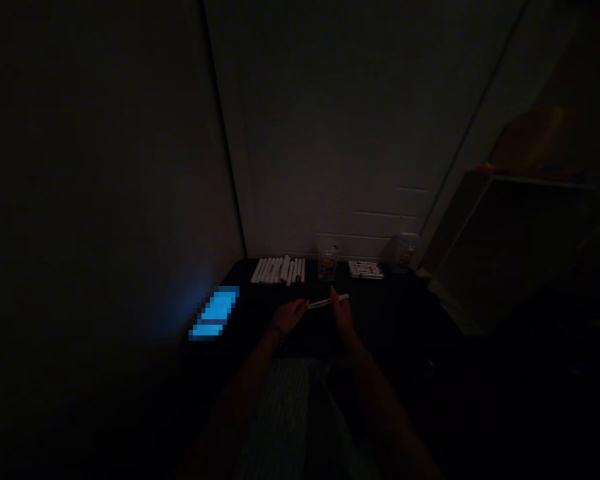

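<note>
Holding a slim white object (321, 303) over the dark table (400, 320), you have your left hand (289, 315) pinched on one end and your right hand (343, 313) closed round it farther along. Both forearms angle inward, hands near each other, with white markers (279, 270) lying in a row beyond.

The slender held item (321, 303) is white, the desk (390, 310) black. At seven o'clock, the pens (279, 271) are white; at eight, a pixelated panel (215, 312) glows bright blue; at six, the ribbed garment (280, 413) is grey-green.
</note>
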Motion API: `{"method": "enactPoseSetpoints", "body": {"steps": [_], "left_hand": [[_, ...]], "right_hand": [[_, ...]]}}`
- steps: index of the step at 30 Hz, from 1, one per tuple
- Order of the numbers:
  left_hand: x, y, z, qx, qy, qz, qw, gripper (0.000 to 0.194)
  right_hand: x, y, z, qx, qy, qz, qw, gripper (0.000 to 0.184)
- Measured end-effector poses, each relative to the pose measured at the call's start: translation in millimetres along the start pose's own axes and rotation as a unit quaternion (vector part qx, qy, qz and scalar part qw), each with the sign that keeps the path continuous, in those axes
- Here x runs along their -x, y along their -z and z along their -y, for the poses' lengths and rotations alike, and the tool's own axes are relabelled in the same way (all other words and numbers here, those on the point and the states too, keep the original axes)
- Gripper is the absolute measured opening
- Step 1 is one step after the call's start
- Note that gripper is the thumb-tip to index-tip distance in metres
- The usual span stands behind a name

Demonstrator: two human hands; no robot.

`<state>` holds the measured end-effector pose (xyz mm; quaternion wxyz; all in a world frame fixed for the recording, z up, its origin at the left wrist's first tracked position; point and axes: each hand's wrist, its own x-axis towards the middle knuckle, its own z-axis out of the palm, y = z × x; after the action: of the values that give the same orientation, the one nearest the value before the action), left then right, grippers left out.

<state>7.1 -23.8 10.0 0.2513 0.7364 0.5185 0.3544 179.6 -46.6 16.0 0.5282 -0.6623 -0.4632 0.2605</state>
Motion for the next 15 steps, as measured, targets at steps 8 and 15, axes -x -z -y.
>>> {"method": "enactPoseSetpoints", "body": {"steps": [8,15], "left_hand": [[0.5,1.0,-4.5,-0.011,0.007,0.048,0.999,0.042],[-2.9,2.6,-6.1,0.055,0.077,0.063,0.994,0.053]], "right_hand": [[-9.6,-7.7,-15.5,0.011,-0.012,-0.022,1.000,0.049],[-11.3,-6.7,-14.5,-0.053,-0.019,-0.032,0.998,0.040]]}}
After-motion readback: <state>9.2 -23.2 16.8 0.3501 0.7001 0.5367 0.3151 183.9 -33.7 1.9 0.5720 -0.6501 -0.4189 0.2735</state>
